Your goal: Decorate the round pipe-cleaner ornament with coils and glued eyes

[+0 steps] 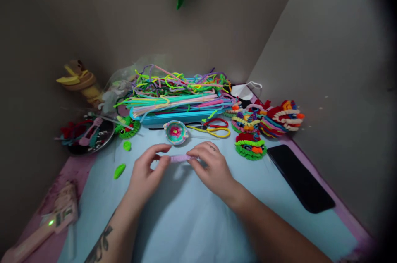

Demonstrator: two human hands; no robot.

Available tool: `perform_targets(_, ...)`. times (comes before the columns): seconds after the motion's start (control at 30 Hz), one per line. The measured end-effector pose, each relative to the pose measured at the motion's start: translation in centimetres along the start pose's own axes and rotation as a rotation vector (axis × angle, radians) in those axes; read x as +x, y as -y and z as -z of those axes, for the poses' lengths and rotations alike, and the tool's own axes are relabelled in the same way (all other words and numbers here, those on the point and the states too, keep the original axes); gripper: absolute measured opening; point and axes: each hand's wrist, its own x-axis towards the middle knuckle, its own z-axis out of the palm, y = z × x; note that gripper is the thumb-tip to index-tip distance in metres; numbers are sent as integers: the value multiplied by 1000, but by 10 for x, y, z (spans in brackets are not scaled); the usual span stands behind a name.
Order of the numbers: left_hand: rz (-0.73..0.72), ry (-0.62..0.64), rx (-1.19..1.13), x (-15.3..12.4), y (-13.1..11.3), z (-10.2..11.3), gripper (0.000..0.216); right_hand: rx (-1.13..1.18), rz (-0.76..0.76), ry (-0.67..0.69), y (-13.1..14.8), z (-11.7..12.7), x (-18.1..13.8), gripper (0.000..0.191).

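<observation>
We see a narrow, ridged lilac strip of fuzzy stem (179, 158) raised above the pale blue covering of the counter (192, 221). Its long axis runs almost level from nine o'clock to three o'clock, crosswise to us, one end pointing towards each hand. It sits right between our hands: the left hand (147, 168), at nine o'clock, holds one end between thumb and fingers, and the right hand (214, 168), at three o'clock, pinches the other. The fingers cover both tips, so we cannot tell where exactly they end. From the strip, we find a round, cupped turquoise-and-pink fuzzy piece (176, 132) near at twelve o'clock, and scissors with red and yellow handles (207, 130) at one. Beyond, at twelve, stands a blue plastic tray (182, 118) heaped with multicoloured fuzzy stems (173, 104). A flat black phone (300, 178) lies between three and four.
</observation>
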Motion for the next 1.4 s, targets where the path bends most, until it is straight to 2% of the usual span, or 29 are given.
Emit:
perform_targets(0.1, 5, 172, -104, -8, -2, -15, 29, 14, 47, 24, 2, -1, -2, 13)
perform_targets(0.2, 56, 254, -163, -11, 0, -21, 21, 33, 64, 25, 4, -4, -3, 13)
perform_targets(0.43, 211, 166, -324, -10, -10, -16, 20, 112, 26, -37, 8, -5, -2, 8)
perform_targets(0.8, 316, 178, -316, -10, -15, -16, 22, 117, -45, -20, 10, -4, -4, 6)
perform_targets(1.17, 311, 239, -316, -10, -13, -18, 29, 111, 17, -24, 9, -3, -1, 7)
perform_targets(1.4, 230, 259, -229, -11, -12, -15, 23, 92, 114, -60, 8, -4, -2, 13)
